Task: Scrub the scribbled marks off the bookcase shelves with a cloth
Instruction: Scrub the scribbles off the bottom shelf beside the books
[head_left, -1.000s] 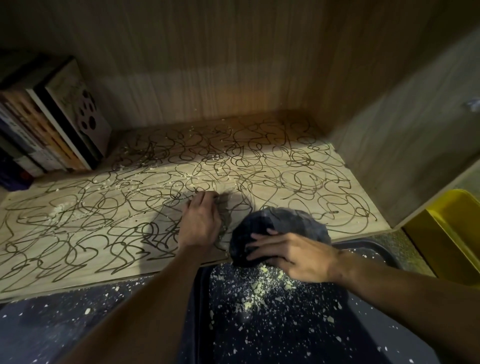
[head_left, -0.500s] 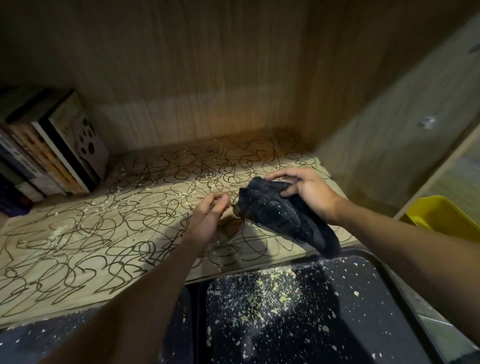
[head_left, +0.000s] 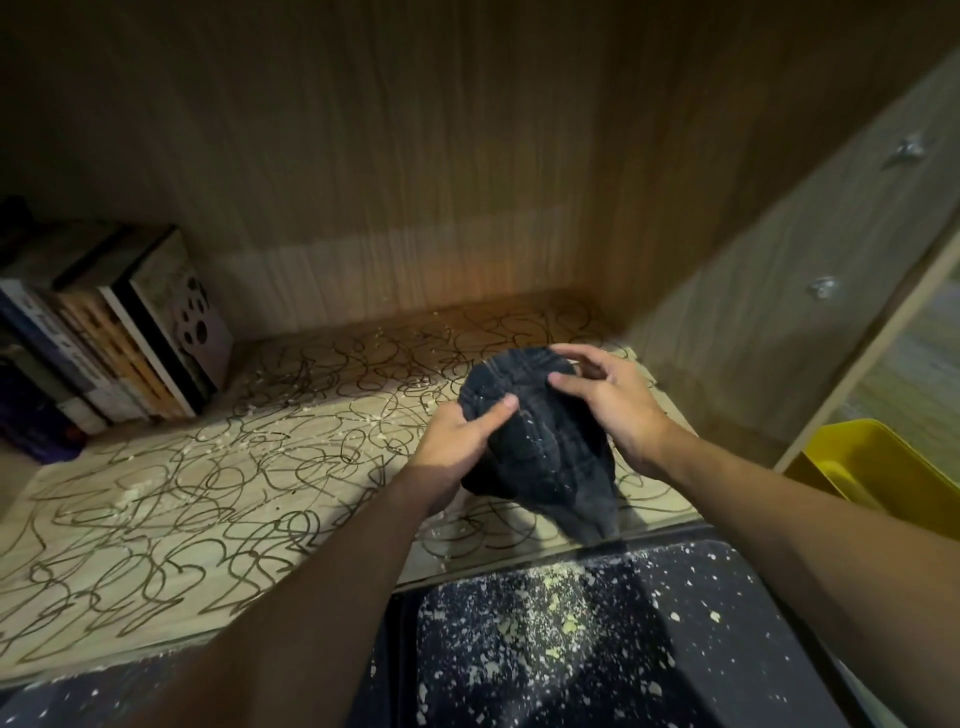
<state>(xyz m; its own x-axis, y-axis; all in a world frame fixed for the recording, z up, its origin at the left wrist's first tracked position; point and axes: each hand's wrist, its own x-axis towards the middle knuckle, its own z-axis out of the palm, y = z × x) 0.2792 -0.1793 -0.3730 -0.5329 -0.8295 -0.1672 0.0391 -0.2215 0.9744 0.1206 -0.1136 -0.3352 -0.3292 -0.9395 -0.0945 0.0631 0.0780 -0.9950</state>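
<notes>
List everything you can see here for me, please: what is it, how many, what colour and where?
cloth: one, dark blue-black, held above the shelf by both hands
scribbled marks: many looping lines, dark brown, all over the shelf
shelf: one, pale wood, across the middle
crumbs: many, pale yellowish, on the tray and scattered on the shelf
books: a leaning row, exact count unclear, mixed colours, far left of the shelf
tray: one, black, below the shelf's front edge
bin: one, yellow, far right
screws: two, silver, right side panel
left hand: one, grips the cloth
right hand: one, grips the cloth
</notes>
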